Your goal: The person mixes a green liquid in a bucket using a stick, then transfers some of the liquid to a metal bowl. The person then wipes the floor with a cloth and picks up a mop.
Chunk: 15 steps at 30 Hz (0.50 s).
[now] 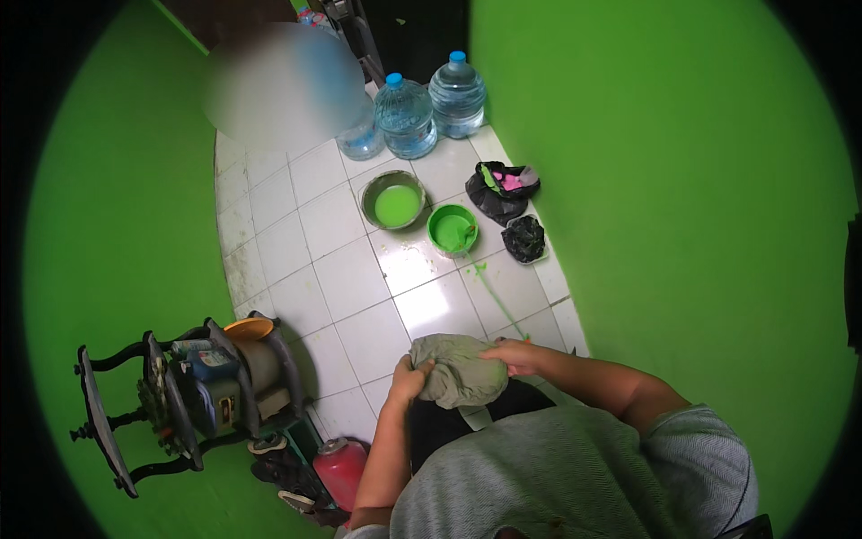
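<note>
In front of my body I hold a bunched grey-green cloth (461, 370) with both hands. My left hand (410, 377) grips its left edge, thumb on top. My right hand (510, 356) pinches the right edge, fingers partly hidden by the cloth. Beyond them on the floor is a small bucket (432, 235) of bright green paint. Left of it sits a dark-rimmed basin (366, 212) holding thinner green liquid. A thin green stick (496, 295) lies on the tiles between the bucket and my right hand.
Large blue-capped water bottles (406, 126) stand at the far end. Black plastic bags (496, 199) lie along the right green wall (664, 180). At left is a dark shelf (162, 404) with containers, near a red container (341, 472). Green spots mark the white tiles (337, 287).
</note>
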Each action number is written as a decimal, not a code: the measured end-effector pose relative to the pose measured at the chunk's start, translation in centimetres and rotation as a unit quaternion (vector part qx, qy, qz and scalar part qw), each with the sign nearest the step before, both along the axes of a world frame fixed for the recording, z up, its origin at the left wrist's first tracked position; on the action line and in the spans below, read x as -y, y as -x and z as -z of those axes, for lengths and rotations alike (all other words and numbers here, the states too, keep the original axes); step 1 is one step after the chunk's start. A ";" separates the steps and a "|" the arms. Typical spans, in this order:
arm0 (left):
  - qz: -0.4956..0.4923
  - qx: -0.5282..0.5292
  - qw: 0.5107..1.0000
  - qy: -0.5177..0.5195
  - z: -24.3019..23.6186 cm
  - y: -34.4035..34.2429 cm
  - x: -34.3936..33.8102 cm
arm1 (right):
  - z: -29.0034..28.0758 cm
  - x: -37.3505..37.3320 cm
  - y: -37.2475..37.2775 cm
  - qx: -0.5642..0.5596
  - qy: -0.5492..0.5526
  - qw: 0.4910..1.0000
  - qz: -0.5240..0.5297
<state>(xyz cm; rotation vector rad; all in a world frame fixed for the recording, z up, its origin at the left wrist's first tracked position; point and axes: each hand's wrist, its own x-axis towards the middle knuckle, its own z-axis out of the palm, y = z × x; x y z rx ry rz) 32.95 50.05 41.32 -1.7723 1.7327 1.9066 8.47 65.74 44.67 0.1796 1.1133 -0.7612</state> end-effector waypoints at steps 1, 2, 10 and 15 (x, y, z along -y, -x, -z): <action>-0.005 0.000 1.000 0.030 2.0 -0.2 0.9 | 0.3 1.2 0.0 -0.005 -0.002 1.000 -0.004; 0.002 -0.014 1.000 -0.001 2.5 0.3 2.5 | 0.8 2.4 0.3 -0.014 -0.004 1.000 -0.003; 0.000 -0.053 0.995 0.078 7.8 3.9 16.7 | 10.4 11.2 0.0 0.001 0.000 0.991 0.134; 0.088 0.074 0.977 0.180 17.0 6.5 23.0 | 22.5 17.3 -0.6 -0.305 -0.190 0.933 0.021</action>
